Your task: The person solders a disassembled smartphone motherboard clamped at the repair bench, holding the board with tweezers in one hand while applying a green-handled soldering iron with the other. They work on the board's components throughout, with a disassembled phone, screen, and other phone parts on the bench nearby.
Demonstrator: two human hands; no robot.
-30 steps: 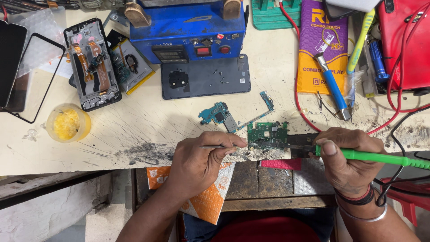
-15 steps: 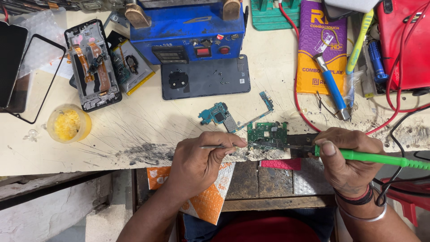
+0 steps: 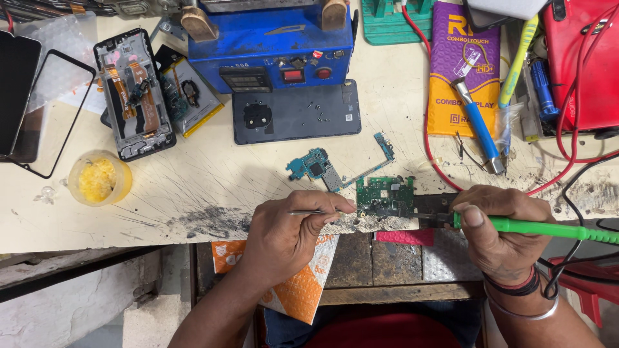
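The circuit board (image 3: 385,196) is green with dark chips. Left of it, a smaller board (image 3: 314,165) is blue. The soldering iron (image 3: 541,228) on its right has a bright green handle. Above it sits a blue machine (image 3: 271,45) with red buttons; far left, a yellow tub (image 3: 98,178), perhaps of flux. The cream worktop (image 3: 193,187) is scorched black.

Light: bright, even, from overhead.
Shadows: soft, short, under both hands on the scarred cream bench (image 3: 193,187).
Glare: faint on the black glass phone panel (image 3: 16,90).
Focus: sharp throughout; corners slightly stretched.
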